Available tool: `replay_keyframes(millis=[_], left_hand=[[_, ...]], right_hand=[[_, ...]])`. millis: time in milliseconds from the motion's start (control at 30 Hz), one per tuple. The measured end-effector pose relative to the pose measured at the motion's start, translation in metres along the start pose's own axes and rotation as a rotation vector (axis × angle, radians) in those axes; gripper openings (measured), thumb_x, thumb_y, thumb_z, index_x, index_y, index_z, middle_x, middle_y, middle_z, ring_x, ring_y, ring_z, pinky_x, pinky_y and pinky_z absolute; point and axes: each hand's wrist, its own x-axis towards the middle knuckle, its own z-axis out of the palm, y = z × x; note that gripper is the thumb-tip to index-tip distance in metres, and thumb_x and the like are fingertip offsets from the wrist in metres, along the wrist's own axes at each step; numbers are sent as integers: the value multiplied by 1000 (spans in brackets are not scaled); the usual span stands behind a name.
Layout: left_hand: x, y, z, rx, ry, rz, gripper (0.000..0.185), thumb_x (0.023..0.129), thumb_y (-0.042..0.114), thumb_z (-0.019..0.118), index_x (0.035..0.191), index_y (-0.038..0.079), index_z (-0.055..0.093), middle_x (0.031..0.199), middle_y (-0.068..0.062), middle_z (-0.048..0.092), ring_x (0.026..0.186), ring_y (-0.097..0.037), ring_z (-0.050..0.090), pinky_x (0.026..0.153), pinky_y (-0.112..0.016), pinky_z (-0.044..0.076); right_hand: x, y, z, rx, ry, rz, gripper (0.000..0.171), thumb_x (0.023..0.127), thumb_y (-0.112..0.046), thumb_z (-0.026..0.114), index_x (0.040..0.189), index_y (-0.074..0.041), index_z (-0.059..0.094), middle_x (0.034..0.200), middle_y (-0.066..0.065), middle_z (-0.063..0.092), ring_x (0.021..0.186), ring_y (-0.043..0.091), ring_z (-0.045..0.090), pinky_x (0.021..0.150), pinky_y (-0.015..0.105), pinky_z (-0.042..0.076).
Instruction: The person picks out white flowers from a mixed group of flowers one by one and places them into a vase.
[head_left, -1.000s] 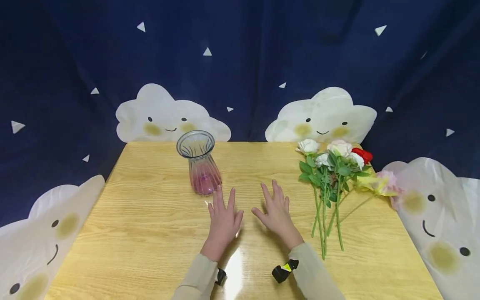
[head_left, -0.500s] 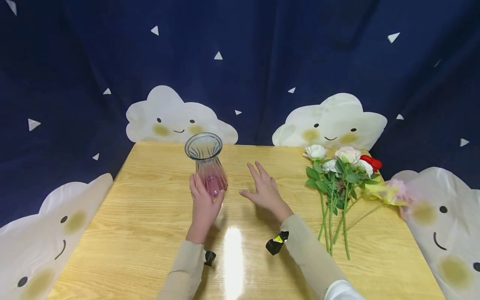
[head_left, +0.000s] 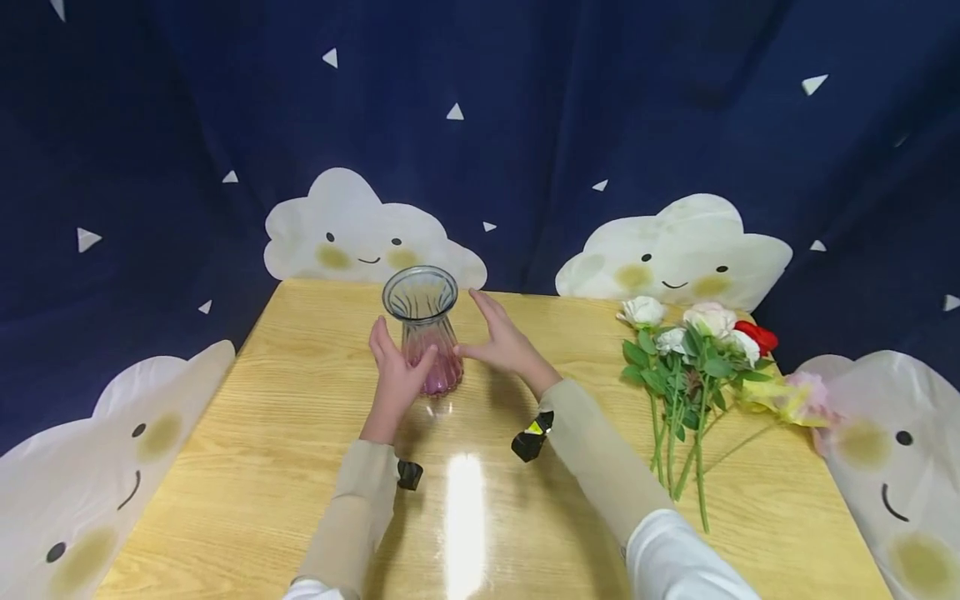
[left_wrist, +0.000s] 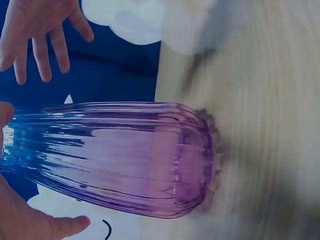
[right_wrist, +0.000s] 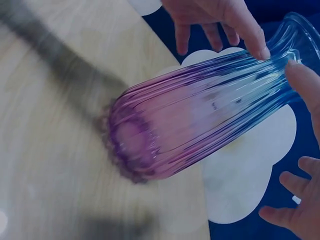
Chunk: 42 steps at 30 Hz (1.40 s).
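1. Two hands are on the vase at this point. It stands upright on the table, towards the far edge and left of the middle, with nothing inside it that I can see.

2. Left hand: the fingers curl around the vase's lower left side and the thumb comes across the front. The left wrist view has the ribbed glass running right between thumb and palm, so I'd call that a real grip.

3. Right hand: the fingers are straight and a bit spread, laid against the right side of the neck. In the right wrist view the thumb tip touches the glass just under the rim while the other fingers stay loose. That's more steadying than gripping.

4. The flowers lie flat on the right side of the table, well apart from the vase, heads pointing at the backdrop and stems towards the person. White, pink and red blooms, all untouched.

5. How far along, as I read it: barely started. The vase is in hand but not lifted, since its base sits on the wood in both wrist views. No stem is picked up and none is in the vase, so pretty much everything with the flowers is left to do.
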Motion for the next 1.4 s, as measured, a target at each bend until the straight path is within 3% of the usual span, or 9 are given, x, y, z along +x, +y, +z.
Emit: replay_keyframes(millis=[200,467,633,800,1033,1133,1233,1400], left_hand=[[11,1,2,-34,-53,26,95,79,27,67,142,6,-1,142,-19,0,131,-37,9,104,-52,15],[16,-4,0,-28,-127,28,97,75,24,69,142,10,1,142,-18,3,132,-34,7,105,-52,14],[19,-6,-1,-32,-146,16,97,74,25,71,141,11,4,141,-20,6,131,-36,12,104,-53,15],[23,-3,-4,-70,-170,-7,93,74,25,72,140,11,9,139,-20,13,127,-34,23,102,-51,22],[29,20,-18,-198,-210,135,72,74,7,70,132,-6,28,130,-27,35,121,-40,34,101,-53,25],[29,30,-24,-203,-230,127,67,74,4,70,129,-7,33,127,-27,41,119,-39,36,101,-52,25],[34,24,-26,-194,-262,122,64,74,5,70,128,-6,37,126,-24,43,120,-37,37,102,-51,25],[44,0,-27,-151,-325,76,70,75,15,72,132,2,34,131,-17,40,121,-31,36,103,-50,23]], right_hand=[[21,-3,-4,214,-26,-50,88,74,-16,72,141,-2,17,144,19,19,126,34,28,103,41,27],[38,-7,-2,353,-117,-64,96,68,-5,76,142,-2,15,143,16,23,129,27,26,106,41,20],[38,-20,-6,478,-180,-79,97,65,4,73,141,1,13,142,19,24,131,27,20,107,44,12],[37,-32,-14,490,-224,-130,86,64,8,72,136,7,24,135,25,34,125,33,30,106,43,20],[44,-36,-19,488,-261,-148,83,65,8,72,134,7,27,131,22,38,123,35,33,105,41,23],[47,-37,-19,478,-269,-142,83,65,6,73,134,6,28,131,21,39,123,34,33,105,41,22],[50,-37,-19,477,-278,-138,81,65,7,73,134,5,29,131,22,39,123,33,33,105,41,22],[54,-36,-19,465,-300,-115,79,65,7,72,133,6,31,130,22,41,121,31,36,104,39,26]])
